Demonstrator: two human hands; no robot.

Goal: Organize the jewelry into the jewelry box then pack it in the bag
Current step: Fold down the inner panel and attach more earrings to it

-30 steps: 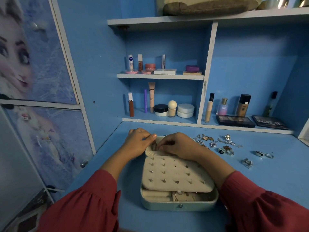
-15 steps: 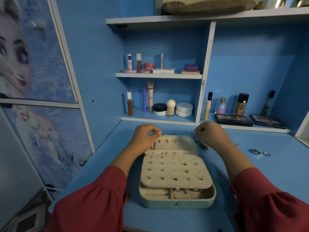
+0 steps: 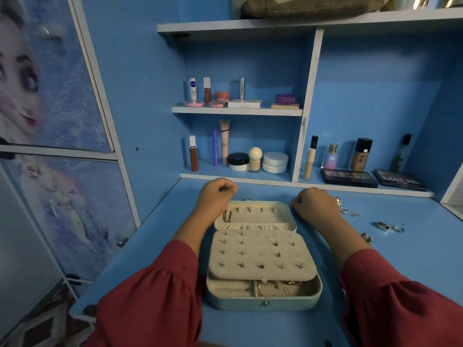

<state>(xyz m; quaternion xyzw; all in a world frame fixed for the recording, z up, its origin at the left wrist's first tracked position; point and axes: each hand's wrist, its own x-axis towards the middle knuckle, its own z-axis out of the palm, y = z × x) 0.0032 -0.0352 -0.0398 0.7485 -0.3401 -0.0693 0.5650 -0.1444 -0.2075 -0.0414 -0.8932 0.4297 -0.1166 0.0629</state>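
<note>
The pale teal jewelry box [image 3: 263, 303] lies open in the middle of the blue desk. Its cream stud panel [image 3: 260, 254] carries several earrings, and gold pieces lie in the tray below it. A gold chain [image 3: 227, 216] hangs on a hook in the far cream lid [image 3: 260, 216]. My left hand [image 3: 215, 194] hovers above the lid's left corner with curled fingers and thumb against forefinger; nothing shows in it. My right hand [image 3: 313, 204] is curled at the lid's right corner, over loose silver jewelry [image 3: 347, 211]. Its fingertips are hidden. Loose rings [image 3: 383, 225] lie farther right.
Cosmetics fill the shelves behind: bottles and jars [image 3: 250, 159], two dark palettes [image 3: 348, 177]. A grey-green bag [image 3: 305, 6] lies on the top shelf. A cupboard door with a printed picture [image 3: 62, 108] stands at the left. The desk's front edge is near my sleeves.
Both hands have left the lid's left hook. The right hand moved right to the loose jewelry beside the lid; the left hand lifted slightly and stayed curled.
</note>
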